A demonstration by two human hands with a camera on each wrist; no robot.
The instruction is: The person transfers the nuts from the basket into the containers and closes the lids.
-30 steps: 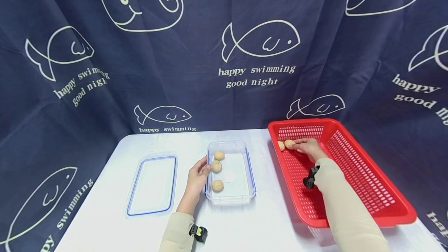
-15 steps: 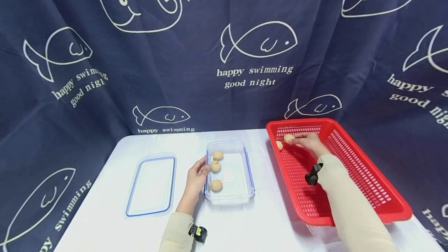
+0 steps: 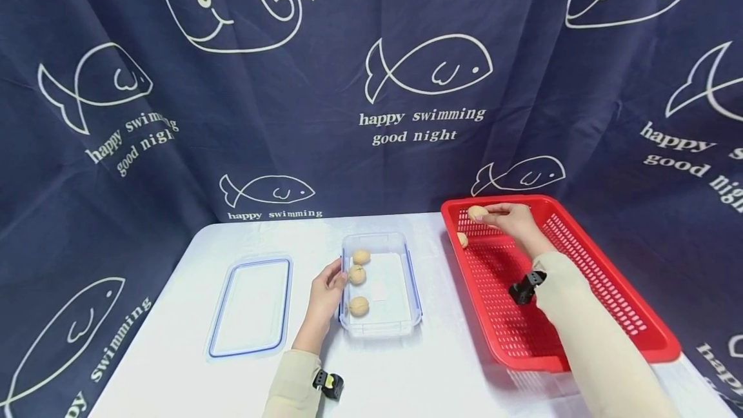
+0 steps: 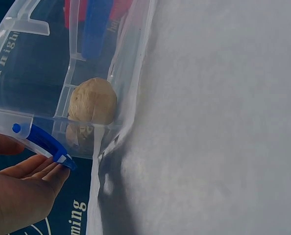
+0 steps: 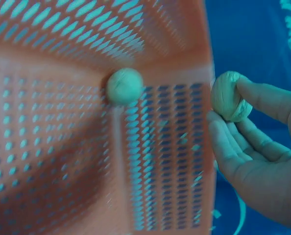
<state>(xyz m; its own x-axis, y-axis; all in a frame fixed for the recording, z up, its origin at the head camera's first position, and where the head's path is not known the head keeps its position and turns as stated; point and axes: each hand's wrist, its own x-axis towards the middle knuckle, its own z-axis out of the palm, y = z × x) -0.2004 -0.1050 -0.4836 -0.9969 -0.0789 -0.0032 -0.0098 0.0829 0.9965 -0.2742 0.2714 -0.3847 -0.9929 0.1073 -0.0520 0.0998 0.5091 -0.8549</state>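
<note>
Near the far wall of the red plastic basket (image 3: 627, 276), my right hand (image 3: 513, 221) pinches a walnut (image 3: 477, 213) between thumb and fingers. The right wrist view shows that walnut (image 5: 231, 96) up near the basket's rim. Another walnut (image 3: 462, 240) lies in the basket's far left corner. My left hand (image 3: 326, 292) grips the left side of a clear plastic container (image 3: 380, 329), its thumb over the rim. In the left wrist view the fingers touch a blue side latch (image 4: 47, 142). Inside the container, three walnuts (image 3: 358, 306) lie along its left side.
A clear lid with a blue seal (image 3: 249, 307) lies flat on the white-covered table (image 3: 429, 366), left of the container. A dark blue fabric backdrop (image 3: 348, 160) with fish and whale drawings hangs behind and at the sides.
My right hand has lifted one walnut from beside the other in the basket, raising it toward the far rim. The left hand keeps its grip on the container.
</note>
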